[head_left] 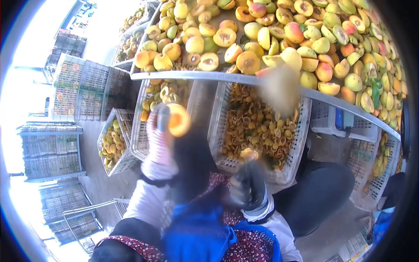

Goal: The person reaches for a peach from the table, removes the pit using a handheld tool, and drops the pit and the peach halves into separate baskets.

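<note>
My left hand point(158, 135), in a striped glove with dark fingertips, is closed on a halved yellow peach point(178, 120). The cut face, with a hollow in its middle, points right. My right hand point(248, 187), in a dark glove, makes a fist before the pit crate. At the top of that fist sits a yellow-brown pit scrap point(249, 153); any tool handle inside the fingers is hidden. A pale blurred object point(280, 90) is in front of the table edge, too smeared to name. Peach halves point(248, 62) cover the metal-edged table point(196, 75) beyond my hands.
Below the table edge, a white crate point(301, 139) holds pit scraps, and another crate point(139, 131) to its left holds peach pieces. A smaller crate of fruit point(114, 146) stands farther left. Stacked crates point(87, 87) and a metal cart frame point(78, 212) are at left.
</note>
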`<action>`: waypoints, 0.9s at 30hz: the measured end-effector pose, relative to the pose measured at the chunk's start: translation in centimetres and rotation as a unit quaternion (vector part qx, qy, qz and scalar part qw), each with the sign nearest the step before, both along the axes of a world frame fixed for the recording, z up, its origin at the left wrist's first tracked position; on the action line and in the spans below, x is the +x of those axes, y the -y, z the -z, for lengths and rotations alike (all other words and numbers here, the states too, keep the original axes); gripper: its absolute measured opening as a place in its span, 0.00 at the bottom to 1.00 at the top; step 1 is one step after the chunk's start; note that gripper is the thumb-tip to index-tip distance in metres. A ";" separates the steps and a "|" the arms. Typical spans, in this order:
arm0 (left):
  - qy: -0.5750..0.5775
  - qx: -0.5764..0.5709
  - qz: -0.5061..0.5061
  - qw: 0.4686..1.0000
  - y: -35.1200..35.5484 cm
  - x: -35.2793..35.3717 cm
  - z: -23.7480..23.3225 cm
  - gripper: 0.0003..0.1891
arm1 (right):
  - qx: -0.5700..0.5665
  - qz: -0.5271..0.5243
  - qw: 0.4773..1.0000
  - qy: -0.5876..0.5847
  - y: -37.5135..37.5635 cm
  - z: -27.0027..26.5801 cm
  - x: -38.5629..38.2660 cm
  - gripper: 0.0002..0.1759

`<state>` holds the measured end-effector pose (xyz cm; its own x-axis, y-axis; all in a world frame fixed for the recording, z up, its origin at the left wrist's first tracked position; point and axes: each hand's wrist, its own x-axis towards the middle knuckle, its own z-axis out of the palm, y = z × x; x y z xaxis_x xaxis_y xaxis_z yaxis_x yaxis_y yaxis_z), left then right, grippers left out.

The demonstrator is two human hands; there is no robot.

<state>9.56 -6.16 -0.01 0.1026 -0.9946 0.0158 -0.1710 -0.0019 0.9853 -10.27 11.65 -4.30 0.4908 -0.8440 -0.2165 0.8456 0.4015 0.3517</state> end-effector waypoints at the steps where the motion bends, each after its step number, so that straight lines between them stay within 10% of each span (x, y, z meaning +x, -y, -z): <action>1: 0.117 -0.076 0.014 0.990 2.3 2.2 -0.5 0.22 | 0.013 0.003 0.999 -0.038 0.0 0.1 -0.1 0.26; 3: 0.612 -0.145 -0.018 0.777 5.4 4.9 -1.7 0.24 | 0.030 -0.008 0.997 -0.070 0.0 0.3 -0.1 0.26; 7: 0.456 -0.126 0.064 0.879 6.9 -3.6 -4.3 0.20 | 0.054 -0.039 0.984 -0.163 0.5 0.2 0.2 0.25; 11: 0.655 0.010 0.153 0.740 13.8 -10.8 -2.7 0.23 | 0.093 -0.034 0.938 -0.332 1.3 -1.7 0.6 0.25; 14: 0.617 0.036 0.254 0.744 18.1 -12.2 -0.1 0.23 | 0.115 -0.038 0.922 -0.369 1.3 -1.2 0.3 0.24; 19: 0.211 -0.092 0.322 0.918 7.8 -13.0 -1.8 0.20 | -0.066 0.030 0.992 -0.100 1.6 -1.9 -2.2 0.24; 23: 0.008 0.131 0.329 0.935 -1.3 -12.6 0.1 0.18 | -0.021 0.011 0.984 -0.176 2.6 -1.1 -2.2 0.25; 24: -0.175 0.250 0.242 0.921 -1.8 -12.0 0.2 0.19 | -0.042 0.011 0.874 -0.483 2.5 -1.3 -2.1 0.22; 27: -0.142 0.236 0.211 0.938 -3.8 -10.7 0.3 0.25 | -0.094 0.085 0.562 -0.817 2.0 -0.4 -0.6 0.17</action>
